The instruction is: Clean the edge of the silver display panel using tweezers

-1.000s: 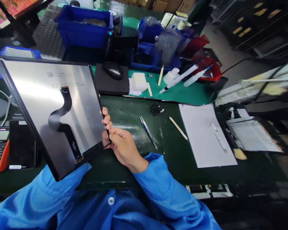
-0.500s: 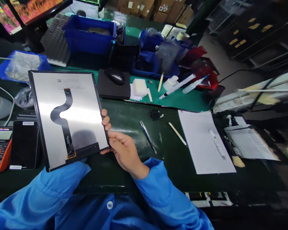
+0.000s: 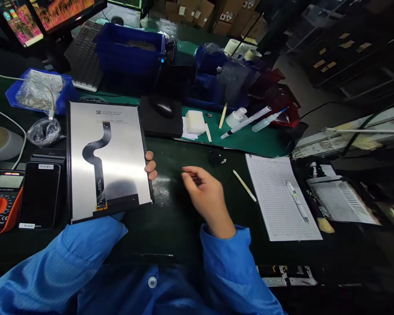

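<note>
A large rectangular display panel with a silver metal back faces me, and a black S-shaped flex cable runs down it to a small gold-edged connector. My left hand is under the panel, with its fingers curled around the right edge. My right hand is off the panel, with loosely curled fingers above the dark bench mat. It holds nothing, and the tweezers from earlier frames are hidden beneath or behind it.
Left of the panel are an orange multimeter and a black phone-sized screen. To the right lie a wooden stick and lined paper with a pen. Beyond stand a mouse, a white foam block and blue bins.
My right hand has let go of the panel's lower right edge and moved right. The panel has turned from tilted to nearly square in view, and my left hand still holds it.
</note>
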`<state>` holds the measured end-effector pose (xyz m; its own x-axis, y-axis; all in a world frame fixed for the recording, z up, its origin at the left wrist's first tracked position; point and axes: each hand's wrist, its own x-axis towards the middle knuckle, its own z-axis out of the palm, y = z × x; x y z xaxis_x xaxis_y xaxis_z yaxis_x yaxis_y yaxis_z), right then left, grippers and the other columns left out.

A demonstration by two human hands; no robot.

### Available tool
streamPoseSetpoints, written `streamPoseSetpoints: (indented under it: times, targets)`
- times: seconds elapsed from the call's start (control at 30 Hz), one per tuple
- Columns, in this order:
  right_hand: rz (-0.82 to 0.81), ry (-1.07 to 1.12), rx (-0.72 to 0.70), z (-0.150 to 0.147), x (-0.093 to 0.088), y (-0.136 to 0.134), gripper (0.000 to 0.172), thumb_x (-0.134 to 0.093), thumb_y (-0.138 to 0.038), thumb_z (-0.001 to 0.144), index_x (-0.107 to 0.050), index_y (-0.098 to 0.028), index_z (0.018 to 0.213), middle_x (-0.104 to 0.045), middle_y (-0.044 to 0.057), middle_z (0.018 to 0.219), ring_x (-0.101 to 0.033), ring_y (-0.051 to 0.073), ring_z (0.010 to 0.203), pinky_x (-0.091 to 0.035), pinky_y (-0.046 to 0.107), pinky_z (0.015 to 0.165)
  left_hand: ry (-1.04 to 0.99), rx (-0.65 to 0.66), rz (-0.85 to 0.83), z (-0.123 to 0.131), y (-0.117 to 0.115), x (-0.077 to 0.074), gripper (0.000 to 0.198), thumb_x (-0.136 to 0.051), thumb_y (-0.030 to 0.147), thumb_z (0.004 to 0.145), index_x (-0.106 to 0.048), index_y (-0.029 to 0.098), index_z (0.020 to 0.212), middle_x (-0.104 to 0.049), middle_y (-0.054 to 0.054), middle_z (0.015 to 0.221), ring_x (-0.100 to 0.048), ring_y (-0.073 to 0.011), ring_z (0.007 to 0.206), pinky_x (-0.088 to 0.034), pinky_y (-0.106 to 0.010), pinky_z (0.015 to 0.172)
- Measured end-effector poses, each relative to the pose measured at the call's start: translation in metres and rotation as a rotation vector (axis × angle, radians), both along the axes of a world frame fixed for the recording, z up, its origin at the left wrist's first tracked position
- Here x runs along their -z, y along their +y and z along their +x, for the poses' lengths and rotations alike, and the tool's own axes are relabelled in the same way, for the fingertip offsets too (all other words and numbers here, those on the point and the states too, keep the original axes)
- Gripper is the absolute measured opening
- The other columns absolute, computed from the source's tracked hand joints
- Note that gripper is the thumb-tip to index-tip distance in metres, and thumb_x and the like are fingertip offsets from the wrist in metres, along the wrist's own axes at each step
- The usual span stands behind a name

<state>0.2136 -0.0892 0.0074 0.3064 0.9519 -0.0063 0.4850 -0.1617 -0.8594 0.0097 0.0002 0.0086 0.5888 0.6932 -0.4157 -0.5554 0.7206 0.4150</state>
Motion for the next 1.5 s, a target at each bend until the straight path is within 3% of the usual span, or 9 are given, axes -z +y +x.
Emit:
streamPoseSetpoints:
  times: [0.1,0.23,0.47,0.67,0.87,0.97,1.13,1.3,1.5]
  targets:
    - [-0.108,-0.389,0.152,0.040,0.009,-0.006,0.039,-0.068,-0.044,0.078,-0.069,-0.015,0.104,-0.069,0.013,0.098,-0.064,0.025,0.087,-0.051,0.042,0.081,-0.094,0.079,0.020,0.002,-0.004,-0.005,0.067,0.005,0.045,0.101,-0.050,0.015,0.078,-0.043,-0.005,0.059,-0.048,-0.0152,0.048,-0.042,-0.025,0.043]
    - [-0.265,-0.465,0.141,0.061,0.020,-0.015,0.027,-0.064,-0.041,0.080,-0.067,-0.016,0.090,-0.066,0.009,0.081,-0.062,0.023,0.075,-0.047,0.037,0.069,-0.241,0.063,0.118,0.000,-0.010,0.002,0.051,-0.021,0.043,0.104,-0.057,0.012,0.085,-0.052,-0.008,0.071,-0.055,-0.0149,0.059,-0.048,-0.025,0.053]
    - [0.137,-0.072,-0.104,0.016,-0.005,-0.011,0.023,-0.061,-0.039,0.092,-0.062,-0.018,0.102,-0.071,0.009,0.095,-0.070,0.021,0.083,-0.056,0.035,0.076,-0.379,0.314,0.111,-0.009,-0.001,0.023,0.039,-0.035,0.045,0.099,-0.055,0.014,0.090,-0.053,-0.006,0.071,-0.057,-0.0178,0.061,-0.049,-0.026,0.052]
    - [0.486,-0.147,-0.484,-0.022,-0.022,0.005,0.032,-0.049,-0.020,0.099,-0.061,-0.020,0.128,-0.069,0.009,0.101,-0.067,0.017,0.085,-0.057,0.031,0.073,-0.444,0.073,0.179,-0.015,-0.005,0.017,0.034,-0.042,0.045,0.098,-0.055,0.014,0.102,-0.056,-0.009,0.088,-0.055,-0.0182,0.072,-0.050,-0.028,0.062]
    - [0.524,-0.264,-0.620,-0.017,-0.015,0.009,0.026,-0.055,-0.019,0.099,-0.069,-0.020,0.121,-0.066,0.005,0.082,-0.063,0.014,0.073,-0.052,0.026,0.063,-0.460,0.103,0.180,-0.019,-0.007,0.017,0.039,-0.048,0.048,0.096,-0.059,0.011,0.103,-0.054,-0.009,0.091,-0.055,-0.0194,0.077,-0.050,-0.029,0.065]
    - [0.545,-0.306,-0.640,-0.013,-0.015,0.008,0.023,-0.062,-0.017,0.095,-0.071,-0.022,0.116,-0.065,0.003,0.082,-0.061,0.012,0.072,-0.050,0.025,0.062,-0.458,-0.018,0.178,-0.017,-0.009,0.016,0.038,-0.050,0.048,0.096,-0.060,0.013,0.107,-0.054,-0.009,0.101,-0.054,-0.0188,0.079,-0.050,-0.030,0.068]
    - [0.573,-0.346,-0.688,-0.010,-0.017,0.009,0.031,-0.062,-0.009,0.092,-0.070,-0.025,0.118,-0.070,0.002,0.086,-0.060,0.012,0.073,-0.048,0.027,0.065,-0.343,0.032,0.203,-0.014,-0.009,0.018,0.038,-0.037,0.040,0.101,-0.062,0.011,0.103,-0.053,-0.010,0.090,-0.054,-0.0189,0.077,-0.050,-0.029,0.065]
    - [0.556,-0.374,-0.707,-0.006,-0.014,0.008,0.032,-0.060,-0.011,0.094,-0.070,-0.026,0.121,-0.072,0.002,0.088,-0.062,0.013,0.075,-0.048,0.028,0.067,-0.247,0.007,0.079,-0.011,-0.011,0.009,0.059,-0.007,0.035,0.104,-0.058,0.007,0.096,-0.051,-0.009,0.077,-0.054,-0.0176,0.067,-0.050,-0.029,0.060]
    - [0.546,-0.423,-0.706,-0.004,-0.013,0.007,0.024,-0.059,-0.012,0.095,-0.072,-0.022,0.114,-0.071,0.002,0.088,-0.061,0.012,0.074,-0.046,0.029,0.066,-0.367,0.152,0.033,-0.014,-0.007,0.025,0.058,-0.007,0.040,0.104,-0.056,0.009,0.105,-0.055,-0.009,0.080,-0.060,-0.0201,0.071,-0.053,-0.031,0.066]
